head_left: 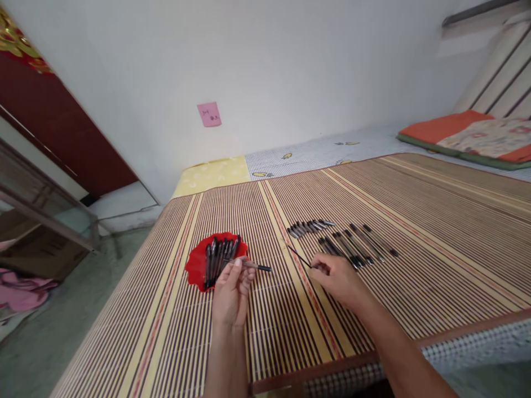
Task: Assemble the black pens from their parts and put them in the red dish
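My left hand is closed around a clear pen barrel with a dark end, which points to the right. Between the pinched fingers of my right hand is a thin dark pen refill, slanting up and left. Behind my left hand lies a red scalloped plate with several dark pens in it. Beyond my right hand, several short black-tipped pen parts lie in a row. Nearer to that hand, several long pen pieces rest side by side.
A striped bamboo mat covers the bed. Folded orange and floral bedding sits at the far right. A pink note is on the wall behind. At the left, a glass-panelled frame stands over the floor.
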Available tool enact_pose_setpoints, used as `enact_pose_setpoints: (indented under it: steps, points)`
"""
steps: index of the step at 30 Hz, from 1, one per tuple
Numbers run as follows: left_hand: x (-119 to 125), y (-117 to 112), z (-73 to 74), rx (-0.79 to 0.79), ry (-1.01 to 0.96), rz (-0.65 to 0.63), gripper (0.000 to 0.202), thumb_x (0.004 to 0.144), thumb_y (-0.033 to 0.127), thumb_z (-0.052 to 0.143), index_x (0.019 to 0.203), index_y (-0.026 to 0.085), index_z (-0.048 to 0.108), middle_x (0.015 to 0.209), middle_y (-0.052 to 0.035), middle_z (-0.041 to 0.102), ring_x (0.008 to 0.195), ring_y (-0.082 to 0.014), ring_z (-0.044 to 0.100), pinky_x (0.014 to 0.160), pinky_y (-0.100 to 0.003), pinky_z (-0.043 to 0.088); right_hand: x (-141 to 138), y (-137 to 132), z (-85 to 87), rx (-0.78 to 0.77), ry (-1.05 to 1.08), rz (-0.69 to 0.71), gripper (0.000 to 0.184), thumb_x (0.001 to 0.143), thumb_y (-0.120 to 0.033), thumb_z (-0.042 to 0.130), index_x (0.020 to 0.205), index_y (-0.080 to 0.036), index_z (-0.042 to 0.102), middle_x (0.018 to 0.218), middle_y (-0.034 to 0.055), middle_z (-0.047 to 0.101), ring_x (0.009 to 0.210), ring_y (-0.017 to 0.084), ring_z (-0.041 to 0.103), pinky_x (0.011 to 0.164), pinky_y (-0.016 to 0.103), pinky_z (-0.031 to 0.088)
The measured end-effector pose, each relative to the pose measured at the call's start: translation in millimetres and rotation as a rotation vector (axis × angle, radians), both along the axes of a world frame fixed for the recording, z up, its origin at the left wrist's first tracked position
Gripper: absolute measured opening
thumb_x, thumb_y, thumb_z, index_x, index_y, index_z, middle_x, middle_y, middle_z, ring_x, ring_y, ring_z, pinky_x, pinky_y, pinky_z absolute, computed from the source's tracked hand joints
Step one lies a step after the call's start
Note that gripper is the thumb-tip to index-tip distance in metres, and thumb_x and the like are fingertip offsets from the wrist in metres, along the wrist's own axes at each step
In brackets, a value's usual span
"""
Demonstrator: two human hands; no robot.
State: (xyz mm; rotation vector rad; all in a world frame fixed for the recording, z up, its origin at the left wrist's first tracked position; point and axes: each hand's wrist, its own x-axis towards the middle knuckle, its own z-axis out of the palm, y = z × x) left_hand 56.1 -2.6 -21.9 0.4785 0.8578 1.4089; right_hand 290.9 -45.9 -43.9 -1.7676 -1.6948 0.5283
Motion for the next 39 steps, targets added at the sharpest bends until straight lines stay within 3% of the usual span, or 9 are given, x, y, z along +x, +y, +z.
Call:
enact_pose_setpoints:
  steps: [4, 9, 19, 26, 32, 39]
  points:
    - [-3.2, -0.1, 7.0, -0.005, -0.042, 0.092, 0.012, 0.088, 0.005, 0.06, 0.082, 0.005, 0.07, 0.071, -0.0102, 0.07, 0.058, -0.0113, 0.066, 0.055, -0.017, 0.056, -9.1, -8.9, 15.8, 0.089, 0.158, 0.177, 0.01, 0.086, -0.024, 0.052, 0.076, -0.022, 0.053, 0.063, -0.0047, 0.044, 0.057, 0.014, 0.044, 0.054, 0.024, 0.034]
    - [-11.5, 3.3, 7.6, -0.04, -0.113, 0.195, 0.022, 0.093, 0.003, 0.051, 0.081, 0.004, 0.069, 0.068, -0.0078, 0.068, 0.057, -0.0103, 0.066, 0.054, -0.015, 0.056, -22.0, -16.7, 23.6, 0.258, 0.011, 0.32, 0.011, 0.086, -0.014, 0.048, 0.082, -0.021, 0.055, 0.071, -0.001, 0.052, 0.06, 0.013, 0.047, 0.056, 0.025, 0.036]
    - [-16.7, 3.7, 6.3, -0.02, -0.135, 0.181, 0.02, 0.093, 0.004, 0.052, 0.083, 0.004, 0.069, 0.068, -0.0064, 0.068, 0.059, -0.0091, 0.065, 0.055, -0.015, 0.056, -30.1, -20.0, 25.1, 0.37, -0.111, 0.33, 0.013, 0.087, -0.012, 0.049, 0.08, -0.021, 0.055, 0.074, 0.0014, 0.056, 0.061, 0.014, 0.05, 0.057, 0.025, 0.039]
    - [-19.3, 2.1, 5.0, 0.086, -0.01, 0.17, 0.007, 0.081, 0.014, 0.072, 0.084, 0.008, 0.069, 0.069, -0.0065, 0.07, 0.058, -0.0104, 0.066, 0.054, -0.016, 0.055, -29.2, -21.3, 24.9, 0.433, -0.244, 0.3, 0.015, 0.088, -0.011, 0.046, 0.08, -0.02, 0.056, 0.077, 0.0041, 0.057, 0.065, 0.015, 0.053, 0.058, 0.024, 0.04]
    - [-12.0, -2.7, 4.8, 0.128, 0.094, 0.038, 0.033, 0.064, 0.027, 0.088, 0.086, 0.01, 0.069, 0.072, -0.005, 0.071, 0.059, -0.0105, 0.067, 0.057, -0.016, 0.055, -37.9, -22.3, 25.4, 0.432, -0.273, 0.302, 0.017, 0.093, -0.011, 0.042, 0.084, -0.019, 0.055, 0.078, 0.0041, 0.056, 0.061, 0.013, 0.05, 0.057, 0.025, 0.041]
    - [6.9, -13.0, 10.5, 0.053, 0.108, -0.183, 0.039, 0.059, 0.031, 0.091, 0.081, 0.009, 0.068, 0.07, -0.0056, 0.071, 0.061, -0.0132, 0.069, 0.057, -0.017, 0.056, -52.9, -18.0, 18.4, 0.557, 0.068, 0.238, 0.007, 0.095, -0.015, 0.051, 0.093, -0.02, 0.056, 0.085, 0.0043, 0.062, 0.075, 0.015, 0.062, 0.068, 0.026, 0.051]
